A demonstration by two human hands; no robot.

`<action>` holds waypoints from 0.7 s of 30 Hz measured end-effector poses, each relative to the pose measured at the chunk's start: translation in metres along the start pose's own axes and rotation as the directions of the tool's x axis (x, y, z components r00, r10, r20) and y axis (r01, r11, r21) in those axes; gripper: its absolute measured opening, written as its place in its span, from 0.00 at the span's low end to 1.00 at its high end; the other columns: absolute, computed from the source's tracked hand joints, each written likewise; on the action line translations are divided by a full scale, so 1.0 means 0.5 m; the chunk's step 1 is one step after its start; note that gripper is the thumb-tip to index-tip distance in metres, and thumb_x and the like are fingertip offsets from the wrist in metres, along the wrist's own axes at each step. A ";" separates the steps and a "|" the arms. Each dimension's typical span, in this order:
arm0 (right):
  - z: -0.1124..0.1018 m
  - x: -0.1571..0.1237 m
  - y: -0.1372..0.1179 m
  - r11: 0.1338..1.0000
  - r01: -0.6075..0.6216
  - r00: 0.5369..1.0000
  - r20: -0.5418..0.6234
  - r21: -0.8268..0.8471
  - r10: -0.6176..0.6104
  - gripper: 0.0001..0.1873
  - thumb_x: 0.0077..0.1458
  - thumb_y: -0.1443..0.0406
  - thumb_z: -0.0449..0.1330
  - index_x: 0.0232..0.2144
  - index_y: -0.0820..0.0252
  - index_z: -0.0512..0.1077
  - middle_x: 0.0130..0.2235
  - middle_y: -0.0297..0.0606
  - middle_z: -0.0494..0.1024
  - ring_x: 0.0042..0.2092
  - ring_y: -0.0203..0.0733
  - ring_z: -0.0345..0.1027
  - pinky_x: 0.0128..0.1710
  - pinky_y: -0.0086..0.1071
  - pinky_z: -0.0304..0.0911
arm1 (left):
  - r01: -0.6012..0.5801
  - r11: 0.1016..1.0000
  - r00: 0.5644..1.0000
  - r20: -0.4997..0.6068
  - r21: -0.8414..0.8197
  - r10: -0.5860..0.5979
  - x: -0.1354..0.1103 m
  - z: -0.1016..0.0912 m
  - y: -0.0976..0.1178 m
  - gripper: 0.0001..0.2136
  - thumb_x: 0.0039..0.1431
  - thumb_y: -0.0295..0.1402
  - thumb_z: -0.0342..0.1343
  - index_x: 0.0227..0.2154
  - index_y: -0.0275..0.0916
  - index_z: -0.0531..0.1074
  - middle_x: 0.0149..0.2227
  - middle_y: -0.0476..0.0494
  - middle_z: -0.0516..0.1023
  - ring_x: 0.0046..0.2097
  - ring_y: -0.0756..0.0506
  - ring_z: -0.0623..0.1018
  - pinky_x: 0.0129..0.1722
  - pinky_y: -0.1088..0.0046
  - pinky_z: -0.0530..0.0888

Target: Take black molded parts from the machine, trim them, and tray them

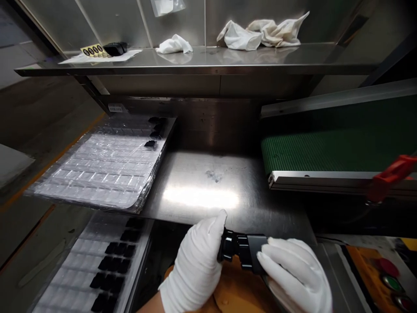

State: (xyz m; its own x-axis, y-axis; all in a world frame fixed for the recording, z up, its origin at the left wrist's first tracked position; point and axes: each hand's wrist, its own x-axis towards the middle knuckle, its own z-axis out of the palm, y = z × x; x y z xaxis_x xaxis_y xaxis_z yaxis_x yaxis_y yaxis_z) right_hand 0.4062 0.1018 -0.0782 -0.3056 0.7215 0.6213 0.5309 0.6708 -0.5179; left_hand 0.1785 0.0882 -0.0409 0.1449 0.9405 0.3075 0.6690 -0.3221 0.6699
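Both hands wear white gloves. Low in the view, in front of my body, my left hand [199,261] closes round the left end of a glossy black plastic part [241,250]. Its middle looks rounded and ribbed, and its right side is a flat block. My right hand [295,269] grips that block with the fingers laid over its right edge. The hands hide both ends, so I cannot tell whether it is one piece or two joined. The part is held up just off the near edge of the steel table [208,174].
Stacked clear plastic trays [94,169] with a few black pieces lie on the left, above a lower tray [74,269] of more pieces. A green conveyor belt [325,143] and a red handle [392,176] are right. White cloths [241,35] lie on a shelf [195,69]. A button box [374,274] sits lower right.
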 end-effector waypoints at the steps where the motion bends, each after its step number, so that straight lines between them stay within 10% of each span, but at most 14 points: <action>1: 0.001 0.000 0.004 0.999 0.046 0.999 -0.007 -0.029 -0.046 0.20 0.53 0.71 0.59 0.45 0.42 0.76 0.37 0.35 0.81 0.43 0.46 0.76 0.43 0.43 0.73 | 0.010 1.000 1.000 0.017 0.011 -0.010 0.002 0.000 0.002 0.40 0.54 0.15 0.46 0.68 0.50 0.45 0.53 0.37 0.74 0.50 0.38 0.76 0.49 0.58 0.73; 8: 0.008 0.023 0.005 0.994 0.104 0.994 -0.029 0.022 -0.103 0.20 0.52 0.73 0.59 0.43 0.45 0.77 0.37 0.35 0.81 0.41 0.45 0.75 0.42 0.41 0.73 | 0.067 0.997 0.995 0.065 0.036 -0.069 -0.002 0.007 0.003 0.33 0.51 0.15 0.45 0.61 0.41 0.60 0.47 0.35 0.76 0.47 0.38 0.75 0.46 0.57 0.72; 10: 0.019 0.034 -0.003 0.981 -0.090 0.995 -0.030 0.172 0.097 0.16 0.53 0.72 0.60 0.41 0.48 0.77 0.38 0.36 0.80 0.42 0.45 0.74 0.42 0.40 0.72 | 0.170 0.983 0.984 0.067 -0.074 -0.165 -0.002 0.009 0.005 0.27 0.52 0.17 0.47 0.55 0.40 0.66 0.47 0.37 0.75 0.47 0.39 0.74 0.48 0.57 0.71; 12: 0.036 0.048 -0.014 0.813 -0.449 0.883 0.043 0.371 0.468 0.08 0.52 0.67 0.64 0.37 0.52 0.77 0.37 0.37 0.79 0.40 0.44 0.74 0.39 0.37 0.72 | 0.382 0.885 0.924 0.140 -0.267 -0.357 0.004 0.007 0.008 0.20 0.51 0.19 0.51 0.47 0.39 0.71 0.42 0.40 0.75 0.44 0.42 0.74 0.47 0.61 0.71; 14: 0.053 0.063 -0.027 0.407 -0.735 0.602 0.246 0.543 0.759 0.08 0.50 0.62 0.67 0.34 0.56 0.75 0.34 0.37 0.78 0.35 0.41 0.72 0.35 0.33 0.71 | 0.609 0.599 0.791 0.334 -0.520 -0.514 0.012 0.004 0.010 0.15 0.49 0.21 0.54 0.41 0.38 0.72 0.37 0.44 0.74 0.37 0.46 0.73 0.41 0.68 0.71; 16: 0.065 0.075 -0.040 -0.025 -0.794 0.362 0.506 0.607 0.783 0.12 0.48 0.59 0.69 0.34 0.59 0.74 0.31 0.35 0.76 0.33 0.37 0.70 0.33 0.29 0.69 | 0.680 0.144 0.679 0.544 -0.718 -0.492 0.016 0.003 0.010 0.14 0.48 0.23 0.57 0.40 0.36 0.72 0.33 0.47 0.72 0.33 0.50 0.71 0.36 0.73 0.70; 18: 0.070 0.083 -0.053 -0.288 -0.751 0.277 0.680 0.594 0.679 0.13 0.48 0.61 0.68 0.35 0.61 0.74 0.30 0.35 0.75 0.32 0.35 0.68 0.33 0.27 0.67 | 0.590 -0.259 0.674 0.643 -0.765 -0.363 0.015 0.007 0.006 0.13 0.49 0.24 0.58 0.39 0.33 0.73 0.32 0.46 0.72 0.32 0.52 0.71 0.37 0.75 0.69; 21: 0.070 0.087 -0.070 -0.404 -0.726 0.275 0.773 0.557 0.572 0.11 0.50 0.63 0.67 0.37 0.63 0.75 0.30 0.36 0.74 0.32 0.33 0.67 0.32 0.26 0.65 | 0.486 -0.545 0.688 0.684 -0.684 -0.244 0.005 0.017 -0.002 0.08 0.50 0.24 0.56 0.33 0.26 0.75 0.30 0.42 0.73 0.33 0.50 0.73 0.39 0.75 0.70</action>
State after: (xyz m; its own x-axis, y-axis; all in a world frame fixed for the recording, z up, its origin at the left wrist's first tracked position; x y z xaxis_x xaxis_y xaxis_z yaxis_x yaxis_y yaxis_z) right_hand 0.3470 0.1158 -0.0536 -0.3913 0.7147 -0.5797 -0.4328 -0.6988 -0.5695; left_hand 0.1845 0.0918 -0.0464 0.4346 0.7998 -0.4140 -0.7922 0.5582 0.2466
